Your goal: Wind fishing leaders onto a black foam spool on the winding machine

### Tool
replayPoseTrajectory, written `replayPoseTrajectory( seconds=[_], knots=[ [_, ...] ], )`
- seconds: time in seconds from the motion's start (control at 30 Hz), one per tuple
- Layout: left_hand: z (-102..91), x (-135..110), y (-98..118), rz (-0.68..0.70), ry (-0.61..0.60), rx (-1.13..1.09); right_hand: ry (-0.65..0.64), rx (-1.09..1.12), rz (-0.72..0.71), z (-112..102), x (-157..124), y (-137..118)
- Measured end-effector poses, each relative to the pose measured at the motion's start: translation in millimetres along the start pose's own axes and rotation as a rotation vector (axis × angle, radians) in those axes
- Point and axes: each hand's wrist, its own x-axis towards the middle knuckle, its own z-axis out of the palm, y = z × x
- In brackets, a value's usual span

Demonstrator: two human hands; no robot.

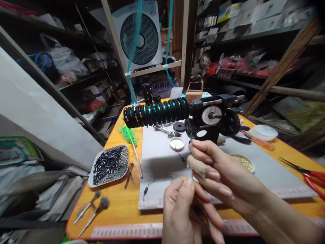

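Note:
My left hand (184,210) is low in the middle, thumb and fingers curled together in a pinch; what they hold is too small to name. My right hand (218,173) crosses just above it, fingers closed, one finger wrapped in beige tape (197,166). A thin line with a small black sinker (145,191) lies on the grey mat (157,149) left of my hands. Behind them stands a black winding machine with a dial (212,117) and a long shaft of black spools (157,112) wound with green line.
White tray of small black tubes (109,165) at left on the orange table (119,206). Two small brushes (92,208), green line bundle (128,135), white cap (177,143), dish of pale beads (244,161), red-handled pliers (311,178) at right. Fan (141,35) behind; cluttered shelves both sides.

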Motion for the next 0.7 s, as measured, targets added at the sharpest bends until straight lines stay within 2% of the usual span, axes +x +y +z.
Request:
replayPoseTrajectory(
  seconds=[0.2,0.33,0.5,0.57,0.7],
  knots=[
    [-3.6,-4,-7,0.031,-0.022,-0.041,0.051,0.038,0.03,1,0,3],
    [-6.7,-3,-20,0.074,-0.006,-0.091,0.081,0.063,0.037,3,0,3],
    [-14.0,2,-39,0.188,-0.12,-0.179,-0.003,0.039,0.01,-1,-1,2],
    [-16.1,1,-40,0.147,-0.112,-0.162,0.0,0.018,-0.004,-3,-2,2],
    [-15.8,-6,-31,0.044,0.0,-0.087,0.066,0.006,0.0,-2,-2,2]
  ],
)
